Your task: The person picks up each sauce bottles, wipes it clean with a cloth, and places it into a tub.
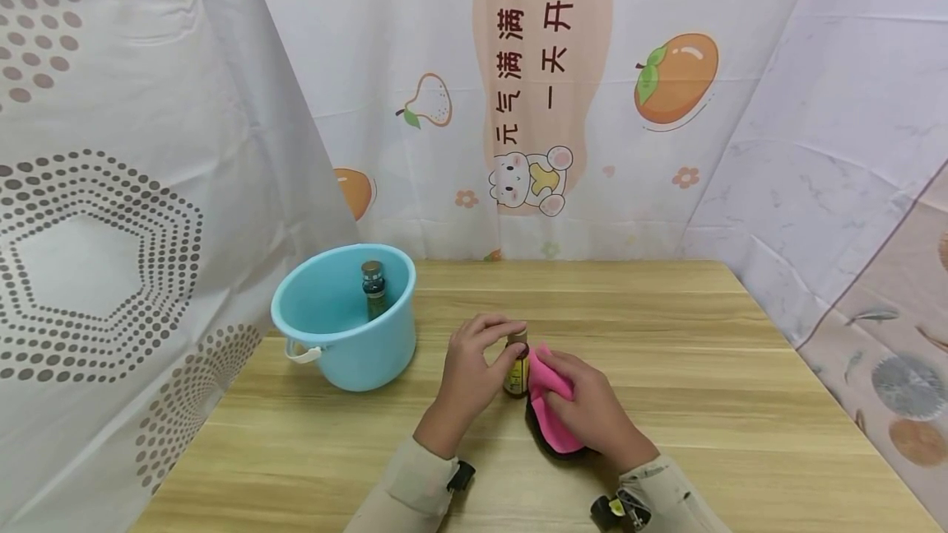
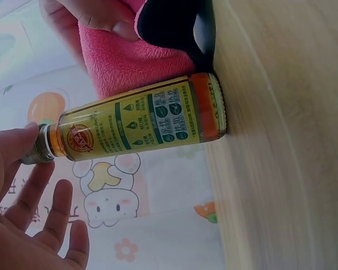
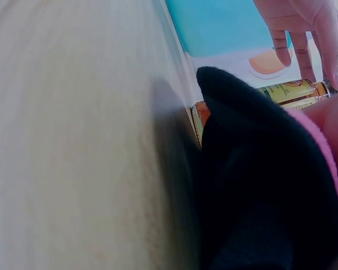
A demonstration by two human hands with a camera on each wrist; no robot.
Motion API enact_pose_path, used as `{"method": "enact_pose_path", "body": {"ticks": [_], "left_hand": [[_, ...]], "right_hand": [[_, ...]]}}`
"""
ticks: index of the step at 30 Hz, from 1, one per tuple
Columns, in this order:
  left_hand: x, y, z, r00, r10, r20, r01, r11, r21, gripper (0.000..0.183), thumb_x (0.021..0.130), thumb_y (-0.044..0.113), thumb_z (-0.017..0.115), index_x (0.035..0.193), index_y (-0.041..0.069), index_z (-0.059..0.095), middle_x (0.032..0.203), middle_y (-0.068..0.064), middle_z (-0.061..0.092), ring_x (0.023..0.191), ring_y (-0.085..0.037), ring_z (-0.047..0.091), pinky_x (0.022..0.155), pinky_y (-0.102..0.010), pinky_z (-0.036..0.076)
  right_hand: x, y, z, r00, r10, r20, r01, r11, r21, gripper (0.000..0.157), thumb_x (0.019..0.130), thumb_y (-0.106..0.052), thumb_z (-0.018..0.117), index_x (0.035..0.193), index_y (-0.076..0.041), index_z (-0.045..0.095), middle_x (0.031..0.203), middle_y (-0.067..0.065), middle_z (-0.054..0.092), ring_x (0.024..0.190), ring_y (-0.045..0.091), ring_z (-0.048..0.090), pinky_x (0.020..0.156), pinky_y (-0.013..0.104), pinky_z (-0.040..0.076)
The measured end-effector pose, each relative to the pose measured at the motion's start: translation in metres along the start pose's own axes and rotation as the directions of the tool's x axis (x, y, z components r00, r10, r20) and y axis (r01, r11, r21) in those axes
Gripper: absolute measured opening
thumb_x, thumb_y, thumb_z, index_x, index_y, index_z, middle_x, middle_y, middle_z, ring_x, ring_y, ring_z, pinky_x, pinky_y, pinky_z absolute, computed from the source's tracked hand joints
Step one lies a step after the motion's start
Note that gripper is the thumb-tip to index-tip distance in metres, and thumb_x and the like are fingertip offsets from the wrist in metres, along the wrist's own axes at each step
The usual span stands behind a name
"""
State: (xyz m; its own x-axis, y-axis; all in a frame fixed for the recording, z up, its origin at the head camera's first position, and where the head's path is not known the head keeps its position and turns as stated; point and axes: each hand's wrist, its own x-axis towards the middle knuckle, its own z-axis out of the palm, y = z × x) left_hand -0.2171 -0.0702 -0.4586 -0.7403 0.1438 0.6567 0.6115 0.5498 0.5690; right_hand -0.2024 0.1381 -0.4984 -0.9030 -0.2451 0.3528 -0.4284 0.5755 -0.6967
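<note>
A small glass bottle [image 1: 516,377] with a yellow-green label [image 2: 129,121] and a metallic cap [image 2: 40,147] stands upright on the wooden table. My left hand [image 1: 474,360] pinches the cap between thumb and forefinger, its other fingers spread loosely. On the bottle's right, my right hand [image 1: 592,405] grips a cloth [image 1: 551,414], pink and fuzzy on one face and black on the other. The cloth lies against the side of the bottle, its black part [image 3: 253,169] hanging down near the tabletop. The right fingers behind the cloth are partly hidden.
A light blue bucket [image 1: 370,360] with a white handle grip [image 1: 304,354] stands at the table's left. Inside it leans another dark capped bottle [image 1: 374,286]. Printed curtains [image 1: 415,23] hang behind and beside the wooden table [image 1: 666,327].
</note>
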Motion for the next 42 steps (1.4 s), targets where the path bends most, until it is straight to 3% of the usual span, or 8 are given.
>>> {"method": "enact_pose_path", "body": {"ticks": [6, 16, 27, 35, 42], "left_hand": [[0.0002, -0.0002, -0.0004, 1.0, -0.01, -0.003, 0.01, 1.0, -0.007, 0.026, 0.094, 0.025, 0.078, 0.12, 0.024, 0.079, 0.119, 0.01, 0.071, 0.115, -0.013, 0.064, 0.103, -0.057, 0.045], [0.0003, -0.0038, 0.0008, 0.999, 0.029, -0.024, -0.029, 0.999, -0.015, 0.025, 0.094, 0.021, 0.078, 0.119, 0.026, 0.078, 0.119, 0.012, 0.073, 0.114, -0.01, 0.067, 0.093, -0.05, 0.045], [0.0008, -0.0027, 0.0, 0.999, 0.05, -0.001, -0.05, 0.998, -0.028, 0.024, 0.096, 0.016, 0.076, 0.12, 0.021, 0.078, 0.121, 0.01, 0.075, 0.116, -0.013, 0.067, 0.096, -0.055, 0.045], [0.0011, -0.0005, -0.0015, 1.0, 0.014, 0.025, -0.013, 0.999, -0.031, 0.026, 0.097, 0.018, 0.075, 0.121, 0.028, 0.076, 0.122, 0.014, 0.073, 0.117, -0.01, 0.066, 0.1, -0.052, 0.044], [-0.0002, 0.0009, -0.0016, 1.0, -0.002, 0.028, 0.003, 0.999, -0.033, 0.027, 0.094, 0.023, 0.077, 0.121, 0.024, 0.077, 0.129, 0.006, 0.071, 0.123, -0.018, 0.063, 0.104, -0.062, 0.043]], "right_hand": [[0.0004, -0.0004, 0.0008, 0.999, -0.038, -0.016, 0.038, 0.999, -0.002, 0.061, 0.084, -0.005, 0.08, 0.142, -0.017, 0.064, 0.143, 0.004, 0.064, 0.121, 0.018, 0.063, 0.096, 0.044, 0.057], [0.0001, 0.0002, -0.0007, 0.985, -0.142, -0.102, 0.143, 0.99, 0.009, 0.065, 0.083, -0.001, 0.081, 0.142, -0.02, 0.065, 0.143, 0.003, 0.064, 0.122, 0.017, 0.064, 0.094, 0.041, 0.059], [0.0035, -0.0001, -0.0016, 0.939, -0.274, -0.209, 0.298, 0.95, 0.095, 0.058, 0.085, -0.003, 0.084, 0.14, -0.013, 0.066, 0.142, 0.01, 0.064, 0.124, 0.029, 0.065, 0.102, 0.013, 0.047], [0.0027, 0.0024, -0.0006, 0.948, -0.254, -0.19, 0.278, 0.954, 0.111, 0.06, 0.084, 0.003, 0.082, 0.14, -0.012, 0.066, 0.145, 0.013, 0.062, 0.128, 0.032, 0.064, 0.102, 0.013, 0.046], [0.0019, 0.0034, -0.0005, 0.966, -0.208, -0.152, 0.222, 0.972, 0.08, 0.063, 0.085, 0.005, 0.078, 0.142, -0.018, 0.065, 0.145, 0.006, 0.062, 0.128, 0.023, 0.063, 0.097, 0.027, 0.056]]}}
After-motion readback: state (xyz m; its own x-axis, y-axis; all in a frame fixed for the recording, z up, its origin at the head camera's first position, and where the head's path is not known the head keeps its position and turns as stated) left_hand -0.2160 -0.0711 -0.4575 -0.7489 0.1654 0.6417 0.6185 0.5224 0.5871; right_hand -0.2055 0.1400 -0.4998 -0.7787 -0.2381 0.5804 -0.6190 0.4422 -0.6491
